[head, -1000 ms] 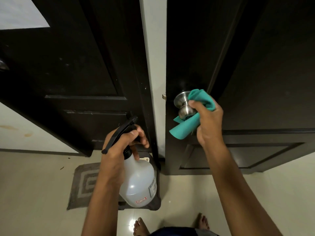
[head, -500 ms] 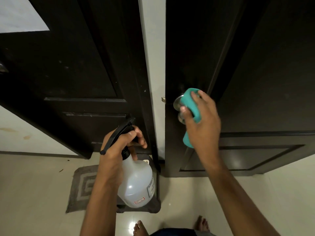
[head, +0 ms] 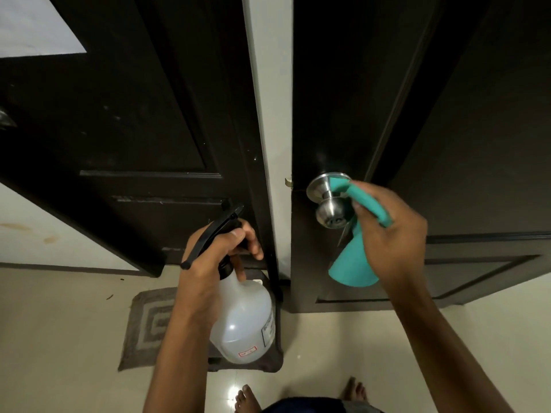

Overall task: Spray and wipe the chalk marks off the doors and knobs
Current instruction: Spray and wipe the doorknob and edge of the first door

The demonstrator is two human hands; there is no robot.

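Right now, the right hand [head: 390,234] covers part of the teal cloth [head: 351,263]. Its fingers are curled round the cloth, and the loose end hangs down below the hand. The cloth touches the right side of the shiny door knob [head: 328,201], so that side of the knob is hidden. The knob sits on the right door [head: 477,114], which is very dark, and chalk marks on it are hard to make out. The left door [head: 119,114] shows a few small pale specks. The left hand [head: 214,260] grips the neck of the spray bottle [head: 244,320], with its fingers curled round the black trigger part. The bottle has a black-edged label and a small red one, but the writing is too blurry to read. Behind the bottle, a grey mat [head: 146,323] lies on the floor, partly hidden by the arm. Two bare feet are cut off at the bottom.
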